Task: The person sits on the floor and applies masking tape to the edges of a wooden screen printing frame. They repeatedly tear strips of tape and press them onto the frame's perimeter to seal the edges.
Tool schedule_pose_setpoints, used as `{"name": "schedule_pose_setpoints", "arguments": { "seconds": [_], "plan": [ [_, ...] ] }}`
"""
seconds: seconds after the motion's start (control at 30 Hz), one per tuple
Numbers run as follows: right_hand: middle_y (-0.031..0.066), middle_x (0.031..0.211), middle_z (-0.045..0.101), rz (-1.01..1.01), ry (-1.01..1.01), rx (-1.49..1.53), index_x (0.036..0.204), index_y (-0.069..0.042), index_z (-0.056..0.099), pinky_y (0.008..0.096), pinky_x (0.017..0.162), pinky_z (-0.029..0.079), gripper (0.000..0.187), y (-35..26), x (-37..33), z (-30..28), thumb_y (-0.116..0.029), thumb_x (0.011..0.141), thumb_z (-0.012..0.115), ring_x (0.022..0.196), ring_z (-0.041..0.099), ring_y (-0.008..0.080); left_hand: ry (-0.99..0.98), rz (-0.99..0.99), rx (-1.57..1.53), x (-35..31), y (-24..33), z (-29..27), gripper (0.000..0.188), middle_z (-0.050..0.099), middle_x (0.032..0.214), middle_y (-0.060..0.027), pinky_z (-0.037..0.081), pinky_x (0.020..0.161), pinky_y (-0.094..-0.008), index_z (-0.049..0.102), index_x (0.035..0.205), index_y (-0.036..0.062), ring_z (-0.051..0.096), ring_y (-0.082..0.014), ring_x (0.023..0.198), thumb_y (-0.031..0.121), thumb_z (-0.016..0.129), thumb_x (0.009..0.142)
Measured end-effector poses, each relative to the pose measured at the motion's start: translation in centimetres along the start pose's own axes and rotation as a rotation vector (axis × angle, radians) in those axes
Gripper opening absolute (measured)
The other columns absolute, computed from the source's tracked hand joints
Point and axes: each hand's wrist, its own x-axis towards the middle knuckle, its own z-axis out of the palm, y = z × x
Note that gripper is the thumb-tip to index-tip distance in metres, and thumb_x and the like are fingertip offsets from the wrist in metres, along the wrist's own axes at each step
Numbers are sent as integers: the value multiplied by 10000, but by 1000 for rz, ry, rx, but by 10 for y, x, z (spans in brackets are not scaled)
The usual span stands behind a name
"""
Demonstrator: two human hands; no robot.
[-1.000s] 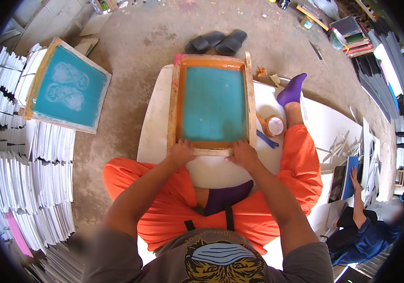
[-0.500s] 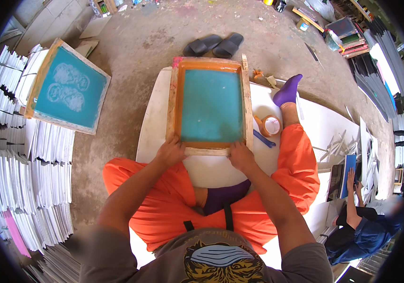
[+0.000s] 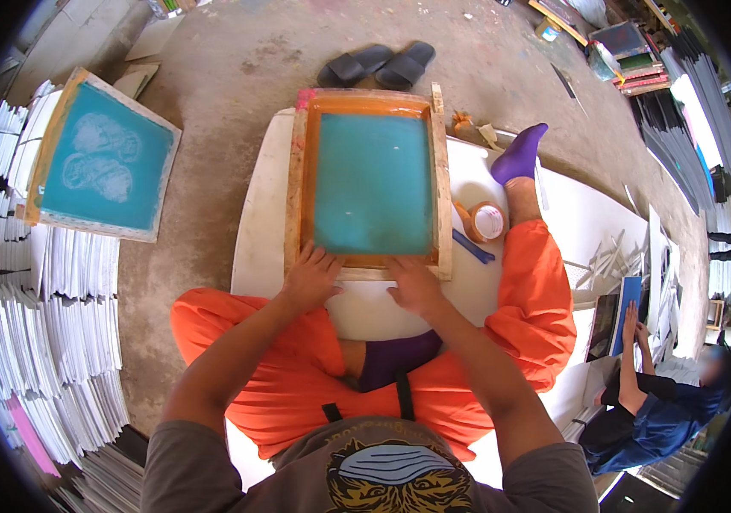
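Note:
A wooden-framed printing screen [image 3: 374, 184] with teal mesh and brown tape round its inner edges lies flat in front of me on a white board [image 3: 254, 214]. My left hand [image 3: 312, 279] rests on the near rail at its left corner, fingers stretched forward over the wood. On the same rail, further right, lies my right hand [image 3: 415, 284], fingers extended and thumb apart. Neither hand grips anything. Right of the screen are a roll of brown tape [image 3: 483, 221] and a blue strip-like tool [image 3: 471, 246].
A second teal screen [image 3: 100, 154] with two pale shoe-sole shapes leans on stacked white sheets [image 3: 41, 333] at left. Black slippers [image 3: 378, 66] lie beyond the screen. At right, another person [image 3: 664, 410] holds a blue panel [image 3: 627, 312]. My legs [image 3: 528, 291] flank the board.
My fingers have loosened from the near rail and spread out on it, and my right hand has shifted left. The whole view has shifted slightly; the screen stays on the board.

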Motion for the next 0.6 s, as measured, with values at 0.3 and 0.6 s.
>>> {"name": "schedule_pose_setpoints", "arguments": {
  "seconds": [0.3, 0.6],
  "plan": [
    [150, 1230, 660, 233, -249, -60, 1190, -17, 676, 453, 1001, 553, 446, 20, 9, -19, -156, 795, 829, 1228, 627, 339, -63, -102, -170, 4, 2, 12, 486, 702, 1233, -122, 581, 961, -430, 676, 1231, 34, 656, -323, 1176, 326, 811, 866],
    [229, 1143, 723, 470, 61, 283, 1193, 30, 661, 449, 948, 568, 472, 70, 0, -95, -234, 834, 818, 1088, 706, 377, -88, -151, -362, 37, 7, -26, 314, 690, 1209, -118, 490, 1036, -515, 767, 1106, 118, 631, -338, 1149, 389, 728, 952]
  ]
}}
